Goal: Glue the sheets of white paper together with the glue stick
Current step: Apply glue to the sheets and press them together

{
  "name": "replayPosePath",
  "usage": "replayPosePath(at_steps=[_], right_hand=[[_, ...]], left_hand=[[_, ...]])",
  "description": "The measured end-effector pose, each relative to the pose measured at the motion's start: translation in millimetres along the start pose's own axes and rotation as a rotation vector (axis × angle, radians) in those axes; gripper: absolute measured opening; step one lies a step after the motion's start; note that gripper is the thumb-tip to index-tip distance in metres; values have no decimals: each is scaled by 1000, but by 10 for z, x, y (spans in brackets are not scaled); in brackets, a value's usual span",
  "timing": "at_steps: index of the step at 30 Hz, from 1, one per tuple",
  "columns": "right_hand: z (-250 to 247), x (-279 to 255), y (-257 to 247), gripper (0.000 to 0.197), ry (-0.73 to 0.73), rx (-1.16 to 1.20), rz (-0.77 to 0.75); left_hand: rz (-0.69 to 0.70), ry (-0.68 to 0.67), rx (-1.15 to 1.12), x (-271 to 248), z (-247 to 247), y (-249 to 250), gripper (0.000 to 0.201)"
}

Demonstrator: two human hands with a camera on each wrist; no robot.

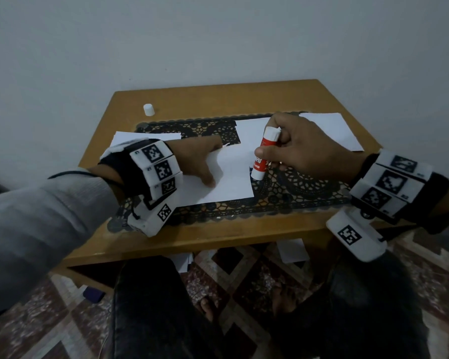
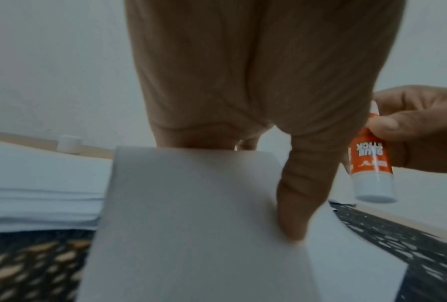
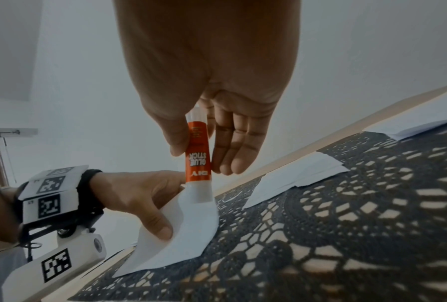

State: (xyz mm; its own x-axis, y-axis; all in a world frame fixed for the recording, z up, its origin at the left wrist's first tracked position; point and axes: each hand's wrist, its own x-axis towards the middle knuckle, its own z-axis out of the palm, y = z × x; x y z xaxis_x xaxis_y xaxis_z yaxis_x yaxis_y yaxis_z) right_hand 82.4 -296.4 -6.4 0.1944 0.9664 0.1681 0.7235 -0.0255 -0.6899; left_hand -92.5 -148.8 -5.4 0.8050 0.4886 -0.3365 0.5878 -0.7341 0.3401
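We saw a wooden worktop (image 1: 244,235) against a pale wall, with a black lace mat (image 1: 296,187) spread across its middle. On the mat, near the front edge, lay a white sheet (image 1: 231,177). Our left hand (image 1: 200,161) rested flat on it, grip released: fingers straight, thumb pressing the paper down, as the left wrist view showed (image 2: 302,204). A stack of sheets (image 1: 140,137) lay beside that hand toward the left edge, another sheet (image 1: 252,128) sat behind the glue stick, and more paper (image 1: 332,130) lay toward the right rear corner.

Our right hand (image 1: 303,146) held the glue stick (image 1: 265,154) in a pinching grip, thumb on one side and fingers on the other, at the sheet's right edge. The stick stood nearly upright, tilted a little, its orange label (image 3: 198,155) upside down. In the head view its lower end met the sheet's right edge; whether it touched the paper we could not tell.

A small white cap (image 1: 148,109) stood alone near the left rear corner, well apart from both hands.
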Motion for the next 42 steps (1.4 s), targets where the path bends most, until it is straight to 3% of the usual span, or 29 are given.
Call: replayPosePath(at_steps=[4,8,14,21,24,29,34,42], right_hand=[[31,37,-52,34,7,-13,-13],[77,80,-92,35,7,22,-5],[181,165,-127,33,-20,-42,-6],[140,261,-105,37,69,-52,-6],[162,354,-118,38,83,-103,4],[322,484,-145,35,-14,-181,-21],[433,591,-165,28,-4,-266,-95],[547,790,-80,21,-87,-323,-111]], left_hand=[[-5,79,-294,-133,-65,-67,74],[2,131,-660,-244,-61,-149,72],[4,156,-866,-305,6,-234,31],[-135,343,-599,-342,51,-294,18],[-163,321,-182,-386,123,-292,18],[-222,209,101,-414,276,-239,30],[-142,160,192,-384,302,-140,61],[-43,145,238,-303,269,-89,49]])
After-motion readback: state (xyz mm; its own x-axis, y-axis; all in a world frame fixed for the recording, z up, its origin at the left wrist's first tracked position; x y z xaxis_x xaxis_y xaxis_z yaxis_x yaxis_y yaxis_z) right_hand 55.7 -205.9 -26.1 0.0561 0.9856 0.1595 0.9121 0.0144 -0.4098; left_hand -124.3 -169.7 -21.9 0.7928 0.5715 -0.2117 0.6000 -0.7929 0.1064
